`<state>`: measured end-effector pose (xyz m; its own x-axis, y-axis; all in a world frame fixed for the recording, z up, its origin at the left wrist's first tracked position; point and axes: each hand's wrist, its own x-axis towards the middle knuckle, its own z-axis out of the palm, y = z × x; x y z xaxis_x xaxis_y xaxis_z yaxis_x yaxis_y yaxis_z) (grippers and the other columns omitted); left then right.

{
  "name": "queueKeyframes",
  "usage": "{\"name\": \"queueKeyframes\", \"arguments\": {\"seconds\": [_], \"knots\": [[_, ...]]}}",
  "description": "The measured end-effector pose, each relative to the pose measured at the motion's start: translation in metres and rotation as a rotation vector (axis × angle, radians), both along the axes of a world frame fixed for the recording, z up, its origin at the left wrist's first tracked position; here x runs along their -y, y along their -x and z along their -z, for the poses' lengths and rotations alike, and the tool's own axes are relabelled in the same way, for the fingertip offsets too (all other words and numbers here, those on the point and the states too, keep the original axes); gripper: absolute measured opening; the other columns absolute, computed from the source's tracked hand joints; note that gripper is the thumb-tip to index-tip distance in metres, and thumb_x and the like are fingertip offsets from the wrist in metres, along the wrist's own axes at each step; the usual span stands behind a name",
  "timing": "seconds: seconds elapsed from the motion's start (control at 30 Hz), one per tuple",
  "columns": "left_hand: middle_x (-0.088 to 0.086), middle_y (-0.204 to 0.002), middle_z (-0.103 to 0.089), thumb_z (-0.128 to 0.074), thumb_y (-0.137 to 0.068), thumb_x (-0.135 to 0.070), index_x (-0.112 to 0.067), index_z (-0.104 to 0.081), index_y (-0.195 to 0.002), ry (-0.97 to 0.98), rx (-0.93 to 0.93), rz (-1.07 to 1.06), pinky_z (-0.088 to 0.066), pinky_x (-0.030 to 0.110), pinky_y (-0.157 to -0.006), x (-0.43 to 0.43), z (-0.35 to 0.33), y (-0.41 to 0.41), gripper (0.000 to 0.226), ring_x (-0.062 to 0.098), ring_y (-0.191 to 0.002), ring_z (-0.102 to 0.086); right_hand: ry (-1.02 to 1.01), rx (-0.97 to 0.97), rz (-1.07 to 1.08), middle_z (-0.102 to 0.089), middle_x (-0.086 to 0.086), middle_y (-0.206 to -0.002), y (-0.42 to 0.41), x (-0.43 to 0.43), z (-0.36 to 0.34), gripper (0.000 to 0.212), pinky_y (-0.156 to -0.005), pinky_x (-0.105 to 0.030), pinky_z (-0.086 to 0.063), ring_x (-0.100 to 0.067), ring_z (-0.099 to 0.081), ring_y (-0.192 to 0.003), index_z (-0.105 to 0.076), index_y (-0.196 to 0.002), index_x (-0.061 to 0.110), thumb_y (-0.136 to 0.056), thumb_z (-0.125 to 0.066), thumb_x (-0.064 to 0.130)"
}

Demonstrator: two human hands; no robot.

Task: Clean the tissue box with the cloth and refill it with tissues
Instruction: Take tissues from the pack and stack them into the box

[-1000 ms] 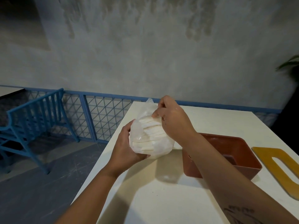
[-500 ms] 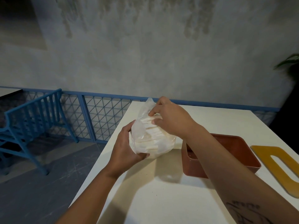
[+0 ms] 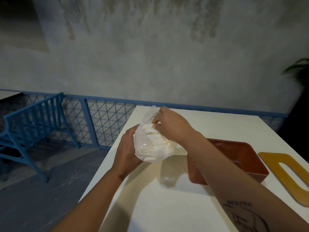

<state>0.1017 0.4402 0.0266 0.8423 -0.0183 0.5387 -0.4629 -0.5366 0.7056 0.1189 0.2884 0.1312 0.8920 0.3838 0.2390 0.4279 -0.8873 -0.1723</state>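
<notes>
Grey plaster wall (image 3: 167, 56), streaked and stained, filling the whole background.

White bench (image 3: 167, 206), matt top, reaching from the near edge toward the wall; carries the box and the lid.

Dark grey floor (image 3: 41, 201), left of the bench.

Blue metal railing (image 3: 107, 124) with diamond mesh, along the foot of the wall, behind the bench's far left corner.

Blue slatted seat (image 3: 33, 124), on the floor at far left, well apart from the bench.

Terracotta tissue box (image 3: 254, 166), rectangular, open-topped, upright on the right part of the bench; near side crossed by the right forearm, inside partly hidden.

Ochre lid (image 3: 284, 178), flat on the bench just right of the tissue box, long rounded slot showing; cut off by the frame edge.

Bag of tissues (image 3: 155, 148), thin clear plastic round a stack of folded white sheets; held in the air above the bench, left of the tissue box, touching neither; mouth turned upward.

Left grip (image 3: 127, 148), cupped under and against the bag's left side, closed on it and bearing it.

Right grip (image 3: 172, 126), reaching in from the right, fingertips curled and pinched at the top of the stack by the bag's mouth; on plastic or on tissue, cannot tell.

Dark green plant leaves (image 3: 299, 66), blurred, at the right edge.

Dark line tattoo (image 3: 242, 216), on the right forearm, lower right.
</notes>
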Motion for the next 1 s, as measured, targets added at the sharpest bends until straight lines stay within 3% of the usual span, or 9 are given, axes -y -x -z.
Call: {"name": "queueKeyframes", "arguments": {"seconds": [0.07,0.13,0.2,0.3,0.43,0.6,0.7,0.87,1.0], "knots": [[-0.009,-0.113,-0.061,-0.079,-0.064,-0.044,-0.033,-0.05,-0.118,-0.026,-0.026,-0.007,-0.054,0.039,-0.086,-0.003,0.005,-0.005,0.062,0.012,-0.105,-0.06,0.005,-0.005,-0.009,-0.051,-0.002,-0.119,-0.001,-0.001,-0.001,0.024,-0.083,-0.028,-0.05,-0.019,-0.059,-0.093,-0.068,-0.111,0.016,-0.094,-0.053,0.026],[-0.01,-0.129,-0.053,-0.081,-0.06,-0.052,-0.033,-0.043,-0.127,-0.064,-0.037,-0.045,-0.05,0.041,-0.094,-0.007,0.013,-0.007,0.079,0.013,-0.117,-0.054,0.023,0.008,-0.02,-0.052,-0.002,-0.116,-0.002,-0.001,-0.001,0.022,-0.08,-0.027,-0.05,-0.019,-0.059,-0.09,-0.068,-0.108,0.015,-0.093,-0.055,0.024],[-0.012,-0.141,-0.036,-0.086,-0.06,-0.042,-0.037,-0.03,-0.131,-0.077,0.009,-0.066,-0.041,0.036,-0.104,-0.006,0.017,-0.001,0.09,0.012,-0.127,-0.042,0.056,0.042,-0.03,-0.052,-0.002,-0.116,-0.003,-0.002,-0.001,0.019,-0.075,-0.027,-0.051,-0.019,-0.059,-0.084,-0.068,-0.105,0.013,-0.094,-0.054,0.019],[0.001,-0.144,-0.024,-0.085,-0.058,-0.034,-0.031,-0.022,-0.136,-0.197,0.223,-0.054,-0.038,0.035,-0.102,-0.002,0.013,0.006,0.1,0.021,-0.132,-0.031,0.081,0.08,-0.031,-0.048,-0.002,-0.119,-0.002,-0.003,0.001,0.016,-0.064,-0.026,-0.047,-0.018,-0.057,-0.074,-0.065,-0.104,0.014,-0.094,-0.053,0.014],[0.016,-0.146,-0.034,-0.089,-0.051,-0.038,-0.029,-0.038,-0.13,-0.449,0.268,-0.163,-0.039,0.04,-0.094,0.001,0.005,0.006,0.093,0.035,-0.126,-0.042,0.064,0.105,-0.039,-0.044,-0.003,-0.12,0.001,-0.003,0.003,0.014,-0.059,-0.024,-0.046,-0.017,-0.053,-0.066,-0.062,-0.103,0.015,-0.093,-0.053,0.01],[0.016,-0.144,-0.039,-0.087,-0.053,-0.042,-0.03,-0.041,-0.127,-0.458,0.25,-0.222,-0.04,0.044,-0.096,0.003,0.003,0.007,0.088,0.034,-0.125,-0.041,0.023,0.098,-0.066,-0.039,-0.004,-0.127,0.006,0.0,0.005,0.013,-0.047,-0.014,-0.023,-0.007,-0.036,-0.056,-0.059,-0.104,0.014,-0.094,-0.053,0.008],[0.016,-0.143,-0.04,-0.086,-0.053,-0.043,-0.03,-0.042,-0.126,-0.455,0.257,-0.246,-0.04,0.047,-0.097,0.003,0.003,0.009,0.087,0.035,-0.125,-0.043,-0.033,0.084,-0.079,-0.039,-0.003,-0.127,0.006,0.001,0.006,0.012,-0.05,-0.012,-0.028,-0.012,-0.048,-0.065,-0.058,-0.104,0.013,-0.095,-0.051,0.009],[0.017,-0.141,-0.042,-0.087,-0.051,-0.04,-0.029,-0.043,-0.126,-0.484,0.273,-0.287,-0.041,0.047,-0.095,0.003,0.008,0.009,0.087,0.036,-0.121,-0.047,-0.103,0.008,-0.121,-0.039,0.002,-0.13,0.01,0.007,0.006,0.025,-0.075,-0.025,-0.048,-0.019,-0.058,-0.09,-0.057,-0.117,0.016,-0.092,-0.054,0.023],[0.016,-0.141,-0.042,-0.086,-0.05,-0.042,-0.027,-0.044,-0.128,-0.516,0.265,-0.325,-0.04,0.047,-0.095,0.004,0.008,0.007,0.089,0.033,-0.122,-0.043,-0.029,0.049,-0.076,-0.042,-0.003,-0.129,0.006,0.002,0.009,0.032,-0.072,-0.027,-0.047,-0.022,-0.058,-0.091,-0.056,-0.123,0.014,-0.092,-0.049,0.009]]}}
